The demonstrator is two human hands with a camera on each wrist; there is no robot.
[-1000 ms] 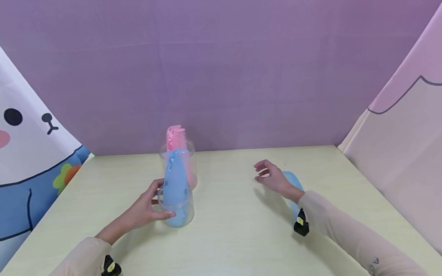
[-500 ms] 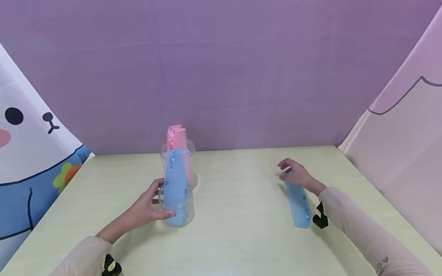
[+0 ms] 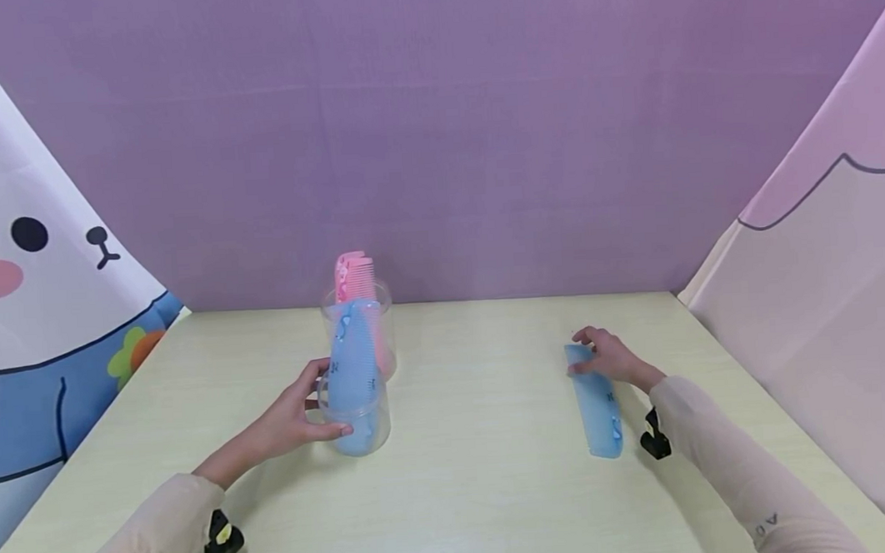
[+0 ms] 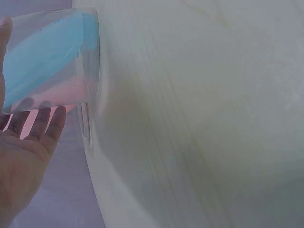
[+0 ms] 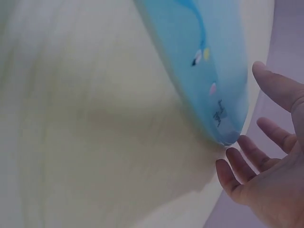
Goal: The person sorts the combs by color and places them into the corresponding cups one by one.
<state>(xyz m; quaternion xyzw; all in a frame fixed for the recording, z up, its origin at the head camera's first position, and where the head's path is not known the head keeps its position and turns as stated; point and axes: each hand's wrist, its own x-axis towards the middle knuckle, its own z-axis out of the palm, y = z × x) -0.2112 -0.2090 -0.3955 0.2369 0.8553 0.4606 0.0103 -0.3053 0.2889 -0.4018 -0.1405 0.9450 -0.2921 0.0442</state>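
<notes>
My left hand [image 3: 299,413] grips a clear plastic cup [image 3: 381,434] near the front left of the table, thumb at the front and fingers at its far side. A blue comb [image 3: 352,356] stands tilted in that cup, its top end above the rim. Just behind, a second clear cup [image 3: 389,346] holds a pink comb [image 3: 354,277]. On the right, another blue comb [image 3: 598,410] lies flat on the table. Over its far end is my right hand [image 3: 614,359]; in the right wrist view the loosely bent fingers [image 5: 273,133] and thumb spread around the tip of the comb.
The pale wooden table [image 3: 484,491] ends at a purple backdrop [image 3: 480,141]. Cloth with a cartoon animal [image 3: 47,331] hangs at the left, and a pink and cream cloth [image 3: 826,290] at the right. A black wrist camera [image 3: 655,436] sits beside the flat comb.
My right hand has moved right and slightly down to the far end of the flat blue comb, uncovering most of it. The left hand and both cups have stayed in place.
</notes>
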